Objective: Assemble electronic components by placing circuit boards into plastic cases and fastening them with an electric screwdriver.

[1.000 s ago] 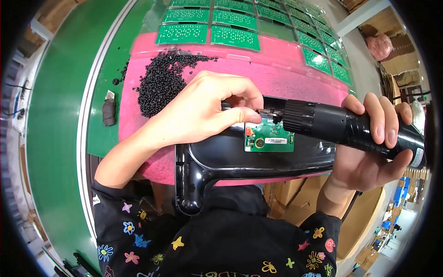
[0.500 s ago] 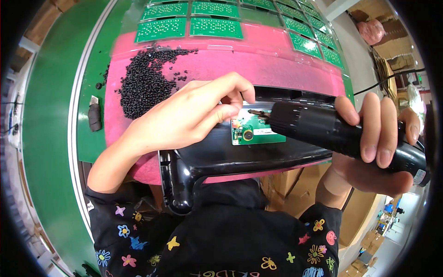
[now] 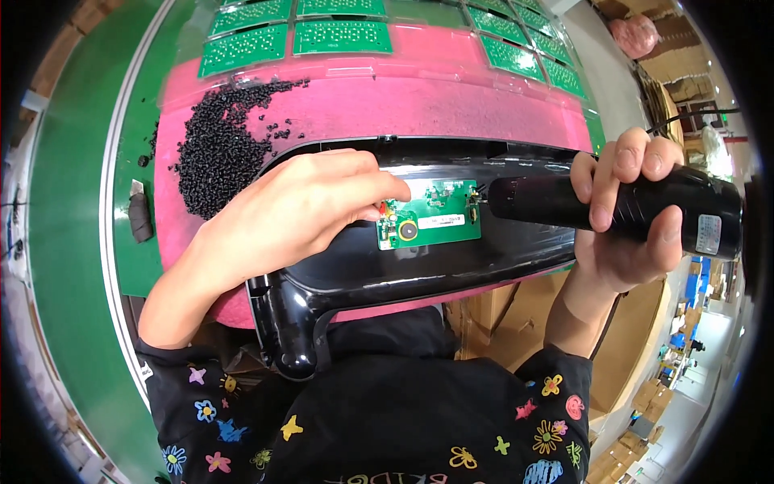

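A green circuit board (image 3: 445, 230) with a round black part and a white label strip lies inside a long, glossy black plastic housing (image 3: 387, 282). My left hand (image 3: 298, 210) reaches over the housing from the left, its index finger and thumb closed on the board's upper left corner. The fingers curl inward, and what lies beneath them is hidden. My right hand (image 3: 621, 189) is wrapped round a black electric screwdriver (image 3: 540, 200), held nearly level. The screwdriver's tip points left at the board's right edge; whether it touches a screw is too small to tell.
A heap of small black screw-like pieces (image 3: 218, 153) lies on the pink mat (image 3: 363, 105), left of the housing. Clear trays with green boards (image 3: 343, 38) stand at the back. A dark-wrapped blade (image 3: 139, 216) rests on the green table (image 3: 81, 242). Cardboard (image 3: 524, 315) stands below right.
The screwdriver tip has gone from the upper middle of the board, beside my left fingers, to its right edge. My left fingers have come down onto the board's corner. The whole view has shifted slightly.
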`<action>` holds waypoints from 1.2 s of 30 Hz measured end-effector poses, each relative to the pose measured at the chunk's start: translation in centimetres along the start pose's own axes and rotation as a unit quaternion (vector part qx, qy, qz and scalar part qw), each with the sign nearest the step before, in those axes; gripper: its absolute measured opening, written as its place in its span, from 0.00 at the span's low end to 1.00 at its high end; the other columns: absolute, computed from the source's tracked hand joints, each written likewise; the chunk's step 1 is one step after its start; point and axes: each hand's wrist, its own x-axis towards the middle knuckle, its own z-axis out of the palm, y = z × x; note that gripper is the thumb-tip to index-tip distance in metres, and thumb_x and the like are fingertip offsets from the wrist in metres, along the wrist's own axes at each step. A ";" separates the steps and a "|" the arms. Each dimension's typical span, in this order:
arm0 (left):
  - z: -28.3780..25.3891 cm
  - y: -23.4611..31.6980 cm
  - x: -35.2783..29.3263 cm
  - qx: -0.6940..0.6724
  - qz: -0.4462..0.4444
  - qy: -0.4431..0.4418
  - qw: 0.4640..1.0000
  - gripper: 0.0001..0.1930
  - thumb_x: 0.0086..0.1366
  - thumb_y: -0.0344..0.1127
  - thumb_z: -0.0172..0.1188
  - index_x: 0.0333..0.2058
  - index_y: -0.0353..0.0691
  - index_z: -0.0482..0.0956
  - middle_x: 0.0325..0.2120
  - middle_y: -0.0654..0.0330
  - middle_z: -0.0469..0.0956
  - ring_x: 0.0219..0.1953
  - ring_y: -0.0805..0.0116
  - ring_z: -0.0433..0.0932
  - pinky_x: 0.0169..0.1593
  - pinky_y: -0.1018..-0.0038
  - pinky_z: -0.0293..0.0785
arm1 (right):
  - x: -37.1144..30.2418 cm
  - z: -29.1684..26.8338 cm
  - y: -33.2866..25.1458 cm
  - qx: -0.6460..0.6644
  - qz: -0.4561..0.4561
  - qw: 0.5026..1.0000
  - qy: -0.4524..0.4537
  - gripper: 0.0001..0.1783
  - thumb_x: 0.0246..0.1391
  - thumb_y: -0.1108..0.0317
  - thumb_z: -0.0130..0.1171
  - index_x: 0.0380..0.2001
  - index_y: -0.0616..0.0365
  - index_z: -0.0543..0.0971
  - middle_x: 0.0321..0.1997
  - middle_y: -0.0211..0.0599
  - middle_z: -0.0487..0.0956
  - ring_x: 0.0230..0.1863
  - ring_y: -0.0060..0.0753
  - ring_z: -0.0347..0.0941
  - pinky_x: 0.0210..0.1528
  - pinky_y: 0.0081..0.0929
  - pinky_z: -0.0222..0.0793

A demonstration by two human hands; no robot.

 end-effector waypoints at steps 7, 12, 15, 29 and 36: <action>0.3 0.1 -0.1 0.105 0.015 -0.040 0.994 0.21 0.46 0.17 0.62 0.42 0.37 0.81 0.29 0.57 0.74 0.34 0.58 0.77 0.37 0.65 0.75 | -0.1 -0.1 0.8 -0.008 0.012 1.000 -0.006 0.23 0.55 0.56 0.61 0.47 0.58 0.69 0.44 0.45 0.74 0.24 0.26 0.72 0.36 0.32 0.69; 0.5 0.2 -0.3 0.121 0.003 -0.045 0.992 0.23 0.42 0.17 0.61 0.41 0.40 0.82 0.28 0.61 0.71 0.33 0.62 0.75 0.35 0.67 0.75 | 0.1 -0.2 1.2 0.010 0.016 1.000 -0.024 0.22 0.54 0.58 0.62 0.46 0.58 0.69 0.45 0.44 0.73 0.24 0.25 0.71 0.36 0.31 0.69; 0.7 0.2 -0.4 0.139 -0.008 -0.041 0.989 0.23 0.42 0.18 0.61 0.41 0.41 0.83 0.28 0.61 0.70 0.32 0.63 0.74 0.34 0.68 0.74 | 0.2 0.3 1.1 -0.010 0.028 0.999 -0.026 0.22 0.53 0.56 0.63 0.44 0.56 0.69 0.43 0.39 0.71 0.23 0.21 0.69 0.35 0.27 0.66; 0.6 0.9 -0.2 0.183 -0.042 -0.052 0.981 0.21 0.44 0.20 0.60 0.40 0.41 0.85 0.27 0.62 0.68 0.31 0.63 0.72 0.34 0.68 0.72 | 1.5 2.0 2.1 -0.036 0.097 0.994 -0.024 0.21 0.52 0.56 0.59 0.44 0.57 0.70 0.27 0.29 0.70 0.19 0.18 0.61 0.28 0.22 0.59; 0.5 0.5 -0.5 0.164 -0.026 -0.030 0.986 0.21 0.43 0.18 0.62 0.39 0.41 0.85 0.28 0.62 0.70 0.33 0.63 0.74 0.35 0.67 0.74 | 1.1 3.3 1.7 -0.077 0.087 0.993 0.016 0.20 0.54 0.55 0.59 0.41 0.56 0.69 0.27 0.27 0.69 0.20 0.17 0.61 0.31 0.23 0.60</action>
